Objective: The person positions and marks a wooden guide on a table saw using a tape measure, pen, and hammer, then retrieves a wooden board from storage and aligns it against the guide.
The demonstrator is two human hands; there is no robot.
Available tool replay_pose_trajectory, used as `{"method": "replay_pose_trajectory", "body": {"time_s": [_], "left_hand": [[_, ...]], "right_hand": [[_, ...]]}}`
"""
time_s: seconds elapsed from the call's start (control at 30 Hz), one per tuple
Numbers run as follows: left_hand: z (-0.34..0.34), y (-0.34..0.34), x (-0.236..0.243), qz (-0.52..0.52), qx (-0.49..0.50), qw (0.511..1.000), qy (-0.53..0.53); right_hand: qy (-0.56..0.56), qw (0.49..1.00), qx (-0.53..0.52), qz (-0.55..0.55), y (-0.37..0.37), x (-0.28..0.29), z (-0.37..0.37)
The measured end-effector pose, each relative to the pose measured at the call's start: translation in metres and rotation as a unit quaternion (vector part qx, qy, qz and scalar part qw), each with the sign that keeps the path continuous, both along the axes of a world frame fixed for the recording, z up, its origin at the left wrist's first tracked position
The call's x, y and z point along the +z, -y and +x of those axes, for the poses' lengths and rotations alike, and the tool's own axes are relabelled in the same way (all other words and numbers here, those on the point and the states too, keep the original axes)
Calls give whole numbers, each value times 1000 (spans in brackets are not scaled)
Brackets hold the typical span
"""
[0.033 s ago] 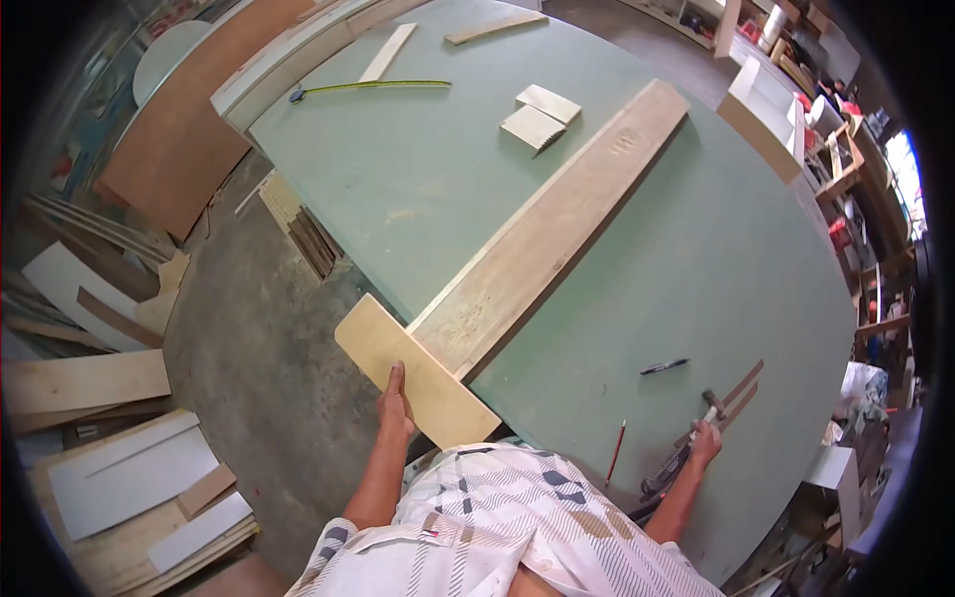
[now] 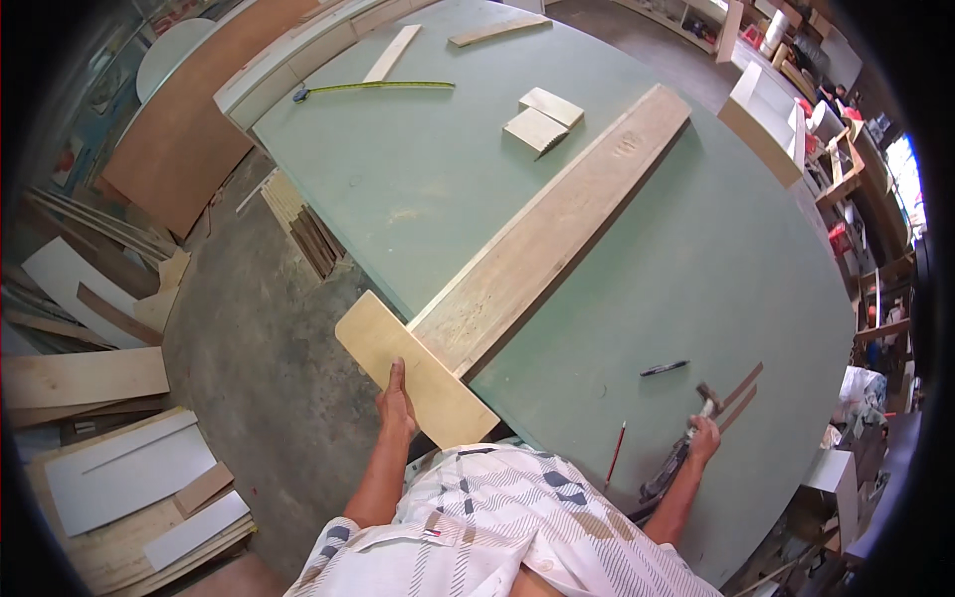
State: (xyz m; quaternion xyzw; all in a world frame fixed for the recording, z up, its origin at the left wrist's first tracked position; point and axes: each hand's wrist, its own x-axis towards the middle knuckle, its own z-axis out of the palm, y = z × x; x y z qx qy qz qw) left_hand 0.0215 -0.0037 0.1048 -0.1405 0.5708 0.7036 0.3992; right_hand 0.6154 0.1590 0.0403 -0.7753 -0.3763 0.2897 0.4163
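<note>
My left hand (image 2: 396,403) grips a pale board with rounded corners (image 2: 413,373), thumb on its face and the other fingers hidden behind it. This board crosses the near end of a long wooden box-like piece (image 2: 557,224) that lies slantwise on the green table (image 2: 637,308). On the right, my right hand (image 2: 704,436) is closed around the handle of a hammer (image 2: 708,396), its head pointing away from me. Beneath that hand and wrist lies a dark, long tool (image 2: 665,476), partly covered, its kind unclear. Two thin brown strips (image 2: 741,393) lie just beyond the hammer.
A pen (image 2: 665,368) and a red pencil (image 2: 617,453) lie near my right hand. Farther off are two small wood pieces (image 2: 542,121), an extended tape measure (image 2: 378,88) and two slats (image 2: 393,52). Stacked boards (image 2: 129,488) stand left of the table.
The hammer's head has shifted slightly away and to the left, with my right hand moving a little along with it. My left hand stays on the pale board.
</note>
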Motion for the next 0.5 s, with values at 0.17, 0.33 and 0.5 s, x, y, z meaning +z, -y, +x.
{"method": "replay_pose_trajectory", "body": {"time_s": [0.17, 0.33, 0.5], "left_hand": [[-18, -4, 31, -32, 45, 998, -30], [-49, -15, 62, -58, 18, 988, -141], [-61, -19, 100, 9, 23, 983, -180]], "right_hand": [[-364, 904, 224, -27, 3, 174, -213], [-112, 855, 504, 44, -11, 184, -317], [63, 811, 557, 165, -8, 210, -384]]}}
